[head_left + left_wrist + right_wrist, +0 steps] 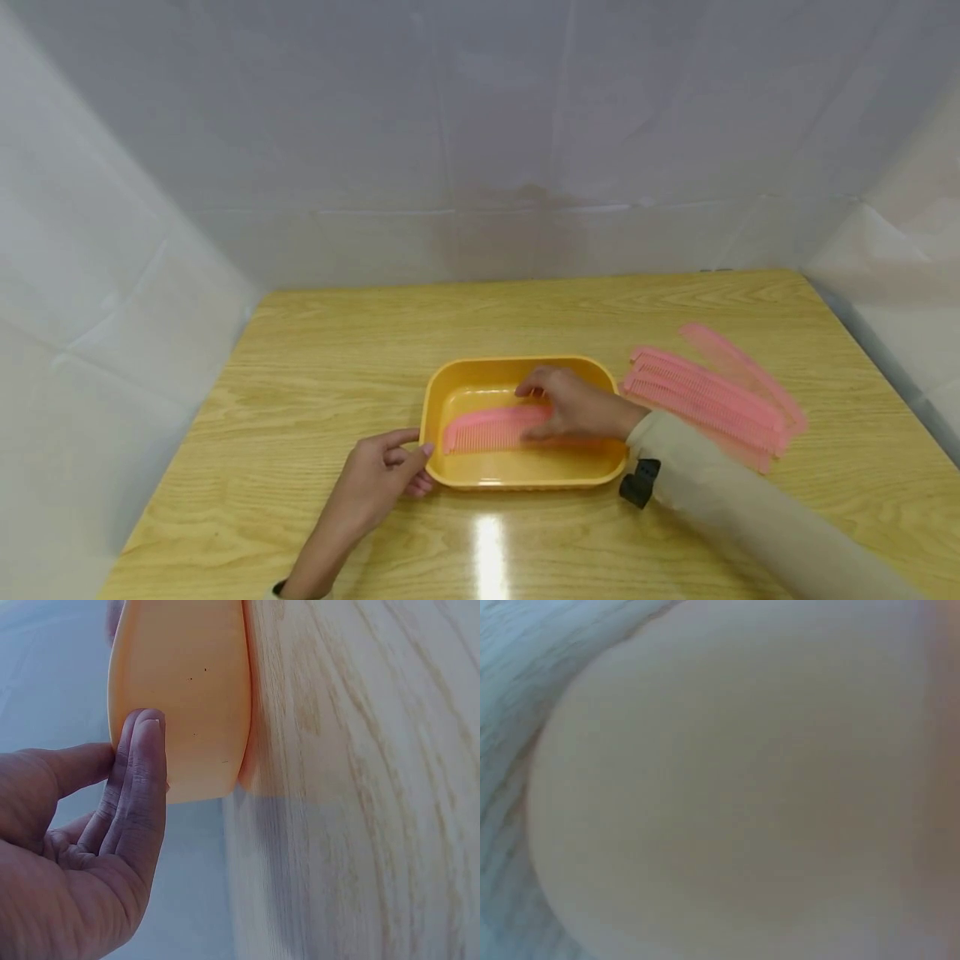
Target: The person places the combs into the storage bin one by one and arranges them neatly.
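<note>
A yellow plastic basin (pixel 525 482) stands on the wooden table, with a pink comb (pixel 487 432) lying flat inside, teeth toward the near side. At the basin's left end my left hand (pixel 378 475) pinches the rim; in the left wrist view the thumb is at the edge and the fingers (pixel 142 772) lie against the outer wall. My right hand (pixel 573 404) reaches into the basin over the comb's right part, its thumb and fingers spread apart and partly covering it. The right wrist view is blurred, filled by a pale rounded surface.
Right of the basin, several pink combs (pixel 705 400) lie overlapped on the table (pixel 337 350). A dark wrist device (pixel 640 483) sits at the right sleeve. Pale sheeting (pixel 487 125) rises behind the table and at both sides.
</note>
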Tool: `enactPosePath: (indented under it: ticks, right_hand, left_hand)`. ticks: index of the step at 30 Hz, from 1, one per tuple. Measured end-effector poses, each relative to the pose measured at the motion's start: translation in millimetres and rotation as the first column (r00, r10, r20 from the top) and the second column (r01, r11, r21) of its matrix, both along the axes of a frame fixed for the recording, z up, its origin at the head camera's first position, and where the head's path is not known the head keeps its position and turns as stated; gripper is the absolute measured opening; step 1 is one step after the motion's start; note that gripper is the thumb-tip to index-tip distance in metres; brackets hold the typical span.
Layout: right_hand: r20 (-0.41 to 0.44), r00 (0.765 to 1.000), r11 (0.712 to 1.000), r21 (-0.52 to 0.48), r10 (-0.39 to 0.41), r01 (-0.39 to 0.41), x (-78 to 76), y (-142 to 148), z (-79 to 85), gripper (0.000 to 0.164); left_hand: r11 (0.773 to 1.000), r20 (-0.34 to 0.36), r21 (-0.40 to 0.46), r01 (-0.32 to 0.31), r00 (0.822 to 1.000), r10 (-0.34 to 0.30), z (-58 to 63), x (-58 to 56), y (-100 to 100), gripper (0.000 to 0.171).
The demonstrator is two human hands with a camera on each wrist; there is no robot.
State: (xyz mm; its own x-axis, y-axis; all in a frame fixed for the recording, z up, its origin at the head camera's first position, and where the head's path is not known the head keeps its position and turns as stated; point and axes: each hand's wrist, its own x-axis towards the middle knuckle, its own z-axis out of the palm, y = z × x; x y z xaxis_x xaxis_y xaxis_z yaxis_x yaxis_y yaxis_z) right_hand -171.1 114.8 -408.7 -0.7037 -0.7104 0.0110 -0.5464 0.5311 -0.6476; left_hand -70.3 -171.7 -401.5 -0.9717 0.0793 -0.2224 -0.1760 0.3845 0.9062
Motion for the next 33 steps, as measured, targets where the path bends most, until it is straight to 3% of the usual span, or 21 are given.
enactPosePath:
  ticks: [5, 11, 21, 28, 33]
  right_hand:
    - [0.028, 0.998, 0.999, -0.008, -0.050, 0.051, -1.4, 12, 12.4, 0.055]
    - [-0.005, 0.995, 0.994, -0.030, -0.103, 0.103, -6.4, 32, 25.1, 0.056]
    - [0.000, 0.974, 0.972, -0.061, -0.228, 0.228, -13.5, 76, 40.9, 0.058]
    - [0.027, 0.950, 0.947, -0.077, -0.310, 0.311, -11.1, 108, 46.7, 0.059]
    - [0.028, 0.935, 0.932, -0.071, -0.355, 0.356, -9.7, 130, 41.2, 0.058]
  left_hand:
    - [1.000, 0.000, 0.005, 0.007, 1.000, -0.007, 0.7, 0.5, -1, 0.041]
    - [1.000, 0.002, 0.007, 0.001, 1.000, -0.001, 1.5, 1.0, 0, 0.040]
    - [1.000, 0.002, 0.017, 0.008, 1.000, -0.008, 0.4, 0.7, 0, 0.040]
    - [1.000, 0.002, 0.016, 0.011, 1.000, -0.011, 0.4, 0.2, 0, 0.040]
    - [1.000, 0.005, 0.012, 0.005, 1.000, -0.005, 0.7, -0.1, 0, 0.040]
